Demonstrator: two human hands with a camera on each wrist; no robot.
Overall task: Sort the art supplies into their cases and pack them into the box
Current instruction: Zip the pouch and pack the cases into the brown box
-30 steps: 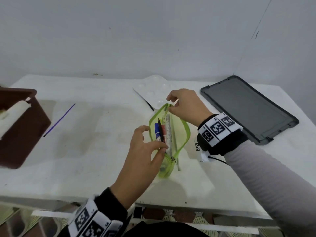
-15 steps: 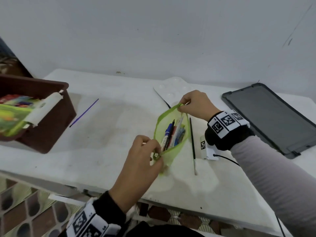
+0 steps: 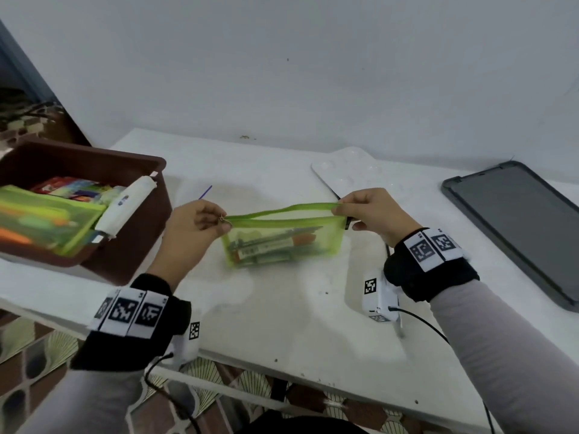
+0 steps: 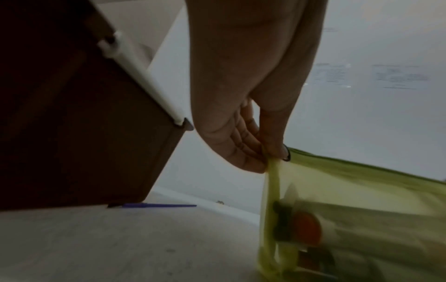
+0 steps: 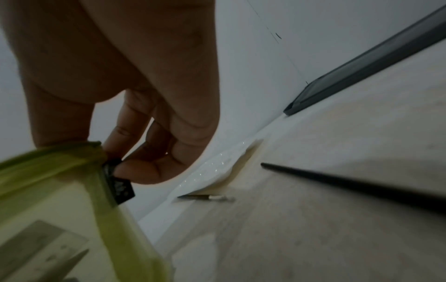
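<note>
A translucent green zip pouch (image 3: 282, 242) with pens and a ruler inside hangs stretched between both hands above the white table (image 3: 282, 314). My left hand (image 3: 200, 225) pinches its left top corner at the zip pull; the same pouch (image 4: 350, 209) and left hand (image 4: 255, 148) fill the left wrist view. My right hand (image 3: 360, 211) pinches the right top corner by a small black tab; the right wrist view has this right hand (image 5: 144, 152) on the pouch (image 5: 60, 200). The zip mouth gapes open along the top. A brown box (image 3: 125, 233) stands at the left.
The box holds another green pouch (image 3: 40, 220), colourful packs and a white roll (image 3: 125, 205). A purple stick (image 3: 205, 192) lies behind my left hand. A white palette (image 3: 351, 173) and a dark tablet (image 3: 517, 227) lie at the back right. A black brush (image 5: 350, 181) lies near my right hand.
The pouch has been lifted off the table and turned sideways, now stretched left to right between both hands. The view has swung left, bringing the brown box closer.
</note>
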